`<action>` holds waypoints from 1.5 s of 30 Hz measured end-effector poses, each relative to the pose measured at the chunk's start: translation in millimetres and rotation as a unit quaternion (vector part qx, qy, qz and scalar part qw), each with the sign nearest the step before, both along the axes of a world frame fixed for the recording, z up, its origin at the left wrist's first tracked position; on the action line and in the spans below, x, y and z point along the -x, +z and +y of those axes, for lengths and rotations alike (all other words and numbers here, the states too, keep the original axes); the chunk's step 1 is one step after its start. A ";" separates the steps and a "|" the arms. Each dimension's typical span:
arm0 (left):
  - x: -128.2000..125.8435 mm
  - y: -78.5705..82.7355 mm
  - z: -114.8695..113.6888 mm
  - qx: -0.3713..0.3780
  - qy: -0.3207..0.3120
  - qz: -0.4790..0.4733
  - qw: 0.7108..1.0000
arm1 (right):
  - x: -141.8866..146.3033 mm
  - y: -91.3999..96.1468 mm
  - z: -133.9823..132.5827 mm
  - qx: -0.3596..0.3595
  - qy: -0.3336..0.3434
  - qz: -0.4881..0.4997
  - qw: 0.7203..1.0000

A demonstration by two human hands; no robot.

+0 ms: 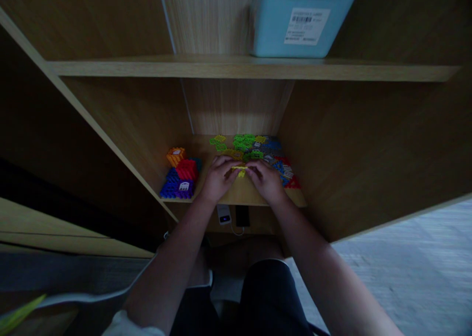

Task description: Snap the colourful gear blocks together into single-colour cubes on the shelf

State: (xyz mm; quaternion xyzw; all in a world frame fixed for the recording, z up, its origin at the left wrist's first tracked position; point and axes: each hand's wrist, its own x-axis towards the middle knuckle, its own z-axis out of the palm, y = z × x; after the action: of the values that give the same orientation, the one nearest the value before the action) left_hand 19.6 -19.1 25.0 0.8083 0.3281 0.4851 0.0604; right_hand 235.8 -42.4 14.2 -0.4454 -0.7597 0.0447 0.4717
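My left hand [219,175] and my right hand [266,178] meet over the middle of the shelf, each pinching one end of a yellow plastic building piece [240,171]. The fingers of both hands are closed on it. Just behind my hands lies a spread of flat interlocking pieces: green ones [244,141], grey ones [271,156], blue ones [283,170] and red ones [294,182]. Left of my left hand, built-up blocks are grouped: an orange block [176,155], a red block [187,169] and a blue-purple block [177,184].
A light blue bin [302,21] with a label stands on the upper shelf [221,68]. Under the work shelf are a white device [223,214] and a black phone-like slab [242,215] with a cable. Wooden side panels [354,144] flank the compartment.
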 end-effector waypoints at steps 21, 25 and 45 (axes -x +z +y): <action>0.4 -5.1 3.5 0.005 0.006 -0.020 1.000 | -1.0 -4.7 2.7 -0.003 -0.023 0.019 1.000; 0.6 -7.9 5.8 -0.007 0.002 -0.027 1.000 | 0.5 -5.1 2.5 0.011 -0.014 0.023 1.000; -0.1 -2.4 5.6 0.024 0.033 -0.015 0.999 | 1.8 -5.9 6.8 0.050 0.055 0.094 0.993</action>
State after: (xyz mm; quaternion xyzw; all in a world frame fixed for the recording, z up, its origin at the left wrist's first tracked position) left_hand 19.7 -13.5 22.6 0.7882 0.3652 0.4906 0.0682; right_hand 234.0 -35.6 8.2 -0.4196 -0.7323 0.1502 0.5149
